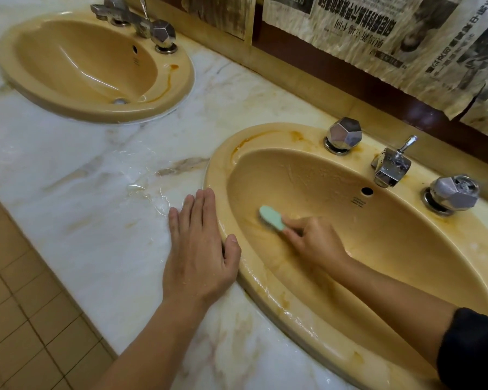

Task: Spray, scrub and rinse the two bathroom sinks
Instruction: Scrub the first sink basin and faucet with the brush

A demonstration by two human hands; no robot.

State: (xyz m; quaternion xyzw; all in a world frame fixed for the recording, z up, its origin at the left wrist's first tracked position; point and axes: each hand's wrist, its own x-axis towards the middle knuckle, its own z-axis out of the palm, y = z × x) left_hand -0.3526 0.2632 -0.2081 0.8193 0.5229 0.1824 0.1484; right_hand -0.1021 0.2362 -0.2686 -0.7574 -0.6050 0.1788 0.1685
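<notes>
Two tan oval sinks sit in a wet marble counter (pixel 76 209); the near sink (pixel 372 220) shows orange stains along its rim. The left hand (pixel 200 251) rests flat beside it, fingers straight, while the right hand (pixel 316 243) grips a green brush (pixel 272 218) inside the basin, bristles hidden.

Wet marble countertop (pixel 90 192), 2 tan sinks (pixel 96 68) (pixel 364 249) set in, left hand (pixel 200 249) flat on it

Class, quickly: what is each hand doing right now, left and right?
Left hand: open, flat on the counter at the sink rim.
Right hand: closed round the brush, in the sink.
</notes>
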